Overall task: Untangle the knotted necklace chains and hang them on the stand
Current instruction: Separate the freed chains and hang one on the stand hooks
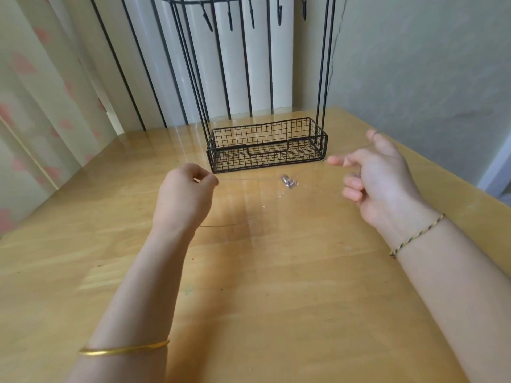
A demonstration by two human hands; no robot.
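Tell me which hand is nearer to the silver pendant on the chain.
Right. The right hand has its curled fingers just right of the pendant; the left hand pinches the chain farther off on the pendant's left.

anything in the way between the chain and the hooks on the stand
Nothing visible does. The chain is stretched between the left hand and right hand, in front of the stand's basket. The hooks above look bare, with open air between.
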